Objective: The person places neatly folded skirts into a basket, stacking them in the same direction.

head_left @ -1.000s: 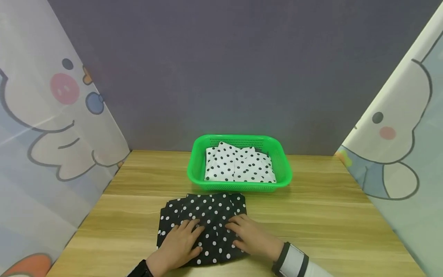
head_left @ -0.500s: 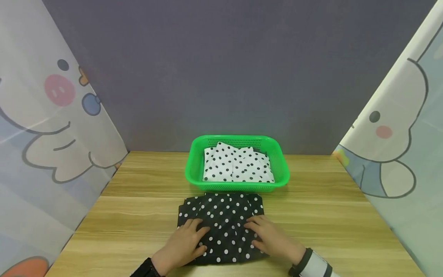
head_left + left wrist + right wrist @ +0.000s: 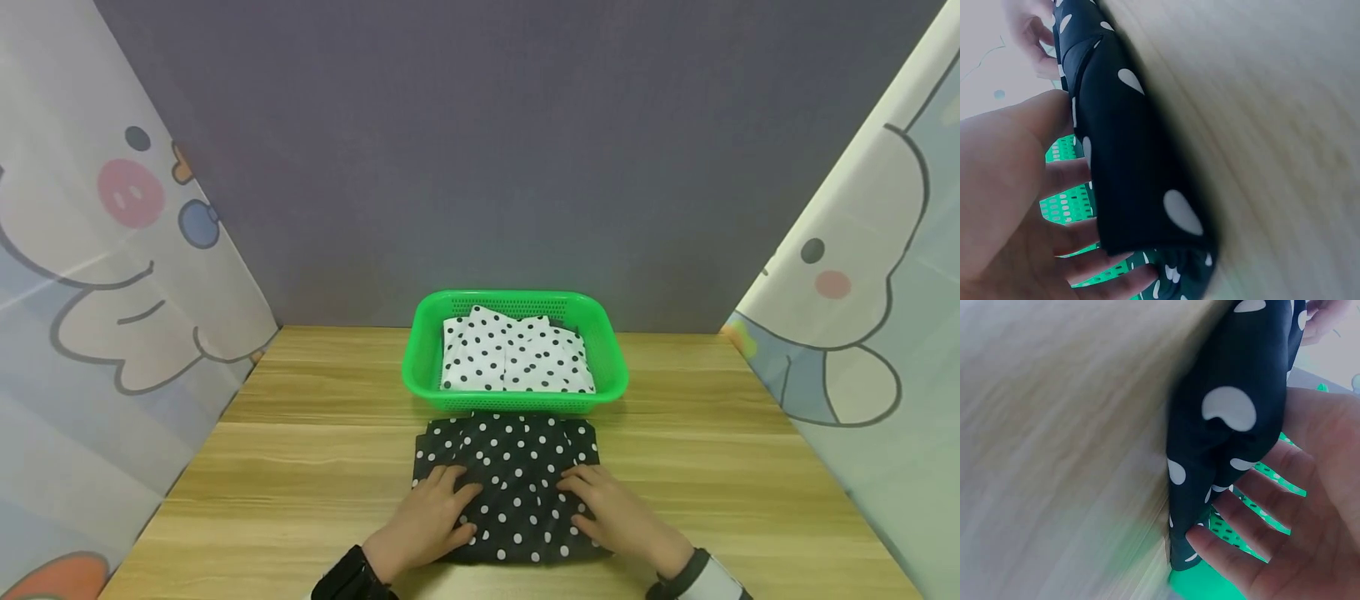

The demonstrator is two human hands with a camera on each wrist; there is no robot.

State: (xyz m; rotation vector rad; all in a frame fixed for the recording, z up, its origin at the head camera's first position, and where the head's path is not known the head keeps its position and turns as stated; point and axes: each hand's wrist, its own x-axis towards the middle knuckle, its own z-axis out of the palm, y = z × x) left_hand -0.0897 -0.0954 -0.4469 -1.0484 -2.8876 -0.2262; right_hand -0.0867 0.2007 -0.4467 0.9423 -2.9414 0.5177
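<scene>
A folded black cloth with white dots (image 3: 517, 492) lies flat on the table, its layered edges showing at the back. My left hand (image 3: 431, 517) rests on its left part, fingers spread and pointing forward. On the right part rests my right hand (image 3: 615, 512), fingers fanned over the fabric. The left wrist view shows the thick folded edge of the cloth (image 3: 1129, 162), with the left fingers lying along its top and side. From the right wrist, straight fingers of the right hand (image 3: 1322, 475) touch the bundle's side, and nothing is gripped.
Just behind the black cloth stands a green perforated basket (image 3: 517, 402). It holds folded white cloth with black dots (image 3: 517, 354). A grey panel (image 3: 480, 167) rises at the table's back, and cartoon-printed sheets (image 3: 172, 275) flank the wooden table (image 3: 300, 475).
Both hands and the black dotted cloth beneath them have slid to the right along the table and slightly away from me. The basket stays in place.
</scene>
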